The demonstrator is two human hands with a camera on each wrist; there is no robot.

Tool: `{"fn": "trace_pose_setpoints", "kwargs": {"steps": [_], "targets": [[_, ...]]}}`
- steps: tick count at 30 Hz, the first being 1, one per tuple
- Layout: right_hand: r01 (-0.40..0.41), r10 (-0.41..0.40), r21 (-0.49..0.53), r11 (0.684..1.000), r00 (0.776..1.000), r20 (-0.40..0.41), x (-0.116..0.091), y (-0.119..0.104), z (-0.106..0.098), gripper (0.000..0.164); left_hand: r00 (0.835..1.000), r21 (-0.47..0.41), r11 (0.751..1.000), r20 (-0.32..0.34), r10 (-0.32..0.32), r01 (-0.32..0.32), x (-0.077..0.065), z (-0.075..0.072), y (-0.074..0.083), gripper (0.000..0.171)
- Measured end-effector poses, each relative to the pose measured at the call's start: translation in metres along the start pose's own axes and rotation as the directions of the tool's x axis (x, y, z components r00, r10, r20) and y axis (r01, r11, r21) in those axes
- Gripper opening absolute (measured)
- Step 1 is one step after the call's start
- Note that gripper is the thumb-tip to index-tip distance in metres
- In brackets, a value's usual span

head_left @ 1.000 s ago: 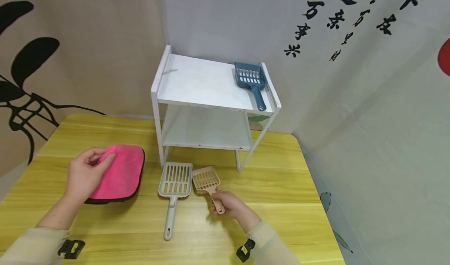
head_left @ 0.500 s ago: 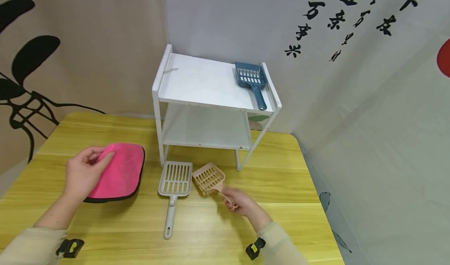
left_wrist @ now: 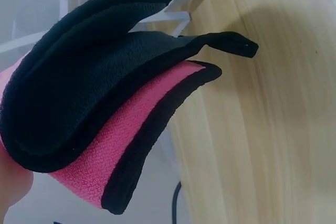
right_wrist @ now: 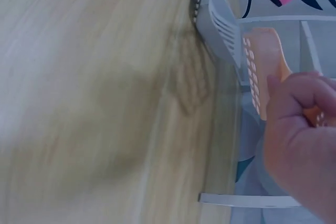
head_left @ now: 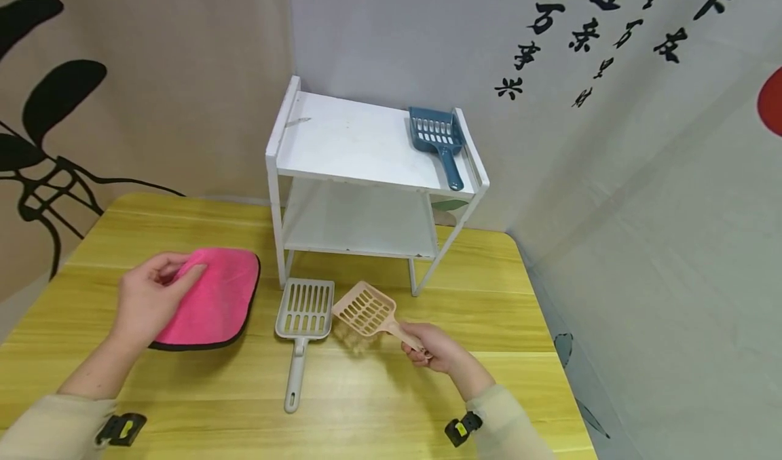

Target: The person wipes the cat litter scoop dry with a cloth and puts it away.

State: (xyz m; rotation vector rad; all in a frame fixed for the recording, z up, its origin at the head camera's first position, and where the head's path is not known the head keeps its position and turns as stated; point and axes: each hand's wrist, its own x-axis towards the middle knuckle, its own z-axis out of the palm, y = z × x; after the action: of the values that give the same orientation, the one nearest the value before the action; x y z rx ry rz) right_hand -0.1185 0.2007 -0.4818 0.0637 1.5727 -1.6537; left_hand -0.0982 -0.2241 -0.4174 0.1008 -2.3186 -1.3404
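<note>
My left hand (head_left: pixel 146 297) pinches a folded pink cloth (head_left: pixel 222 297) with black edging, held over the left of the table. The left wrist view shows the cloth's dark side (left_wrist: pixel 79 77) and a black loop (left_wrist: pixel 233 43). In my right hand (head_left: pixel 436 351) is the handle of a small beige litter scoop (head_left: pixel 366 309), raised off the table, its shadow beneath. Just left of that scoop, a larger light grey litter scoop (head_left: pixel 304 311) lies with its handle toward me. A dark blue litter scoop (head_left: pixel 436 134) rests on the rack's top shelf, at the right.
A white two-tier rack (head_left: pixel 354 134) stands at the back of the yellow wood-grain table (head_left: pixel 489 351). Its front legs come down just behind the grey scoop. Behind the table hangs a pale curtain (head_left: pixel 391 32) with black printed characters.
My right hand has moved to the right and lifted the beige scoop, turning its handle rightward. The left hand and cloth have shifted only slightly.
</note>
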Motion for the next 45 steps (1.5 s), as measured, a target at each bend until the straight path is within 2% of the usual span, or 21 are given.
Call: {"fn": "trace_pose_setpoints", "kwargs": {"steps": [5,12,20,26,34,38,40,43,45], "targets": [[0.006,-0.005,-0.024,1.000,0.999,0.039,-0.004,-0.009,0.005,0.050,0.999,-0.028,1.000,0.039,0.008,-0.007,0.001,0.002,0.003,0.005],[0.002,0.003,-0.058,0.998,0.996,0.085,-0.006,-0.019,0.013,0.048,0.995,-0.024,1.000,0.096,0.012,-0.009,0.003,0.010,0.008,0.010],[0.020,-0.005,-0.094,0.995,0.988,0.152,-0.003,-0.029,0.023,0.038,0.987,-0.055,0.996,0.141,0.076,-0.069,0.001,0.027,0.017,0.016],[0.017,-0.001,-0.094,0.995,0.986,0.168,-0.002,-0.030,0.029,0.036,0.969,-0.065,0.995,0.231,0.090,-0.077,-0.006,0.046,0.025,0.015],[0.013,0.002,-0.098,0.995,0.988,0.153,0.001,-0.031,0.033,0.040,0.941,-0.106,0.993,0.330,0.079,-0.046,-0.013,0.073,0.040,0.013],[0.007,0.006,-0.100,0.995,0.991,0.132,0.001,-0.031,0.036,0.040,0.911,-0.154,0.987,0.401,0.097,-0.037,-0.018,0.088,0.044,0.013],[0.008,0.005,-0.100,0.995,0.991,0.130,0.001,-0.030,0.038,0.041,0.883,-0.169,0.985,0.456,0.107,-0.032,-0.022,0.096,0.044,0.013],[0.003,0.010,-0.093,0.996,0.990,0.139,0.002,-0.029,0.042,0.044,0.819,-0.176,0.983,0.556,0.141,-0.050,-0.029,0.108,0.044,0.010],[0.007,0.005,-0.079,0.997,0.989,0.150,0.003,-0.029,0.044,0.046,0.763,-0.182,0.981,0.624,0.170,-0.070,-0.032,0.114,0.043,0.008]]}}
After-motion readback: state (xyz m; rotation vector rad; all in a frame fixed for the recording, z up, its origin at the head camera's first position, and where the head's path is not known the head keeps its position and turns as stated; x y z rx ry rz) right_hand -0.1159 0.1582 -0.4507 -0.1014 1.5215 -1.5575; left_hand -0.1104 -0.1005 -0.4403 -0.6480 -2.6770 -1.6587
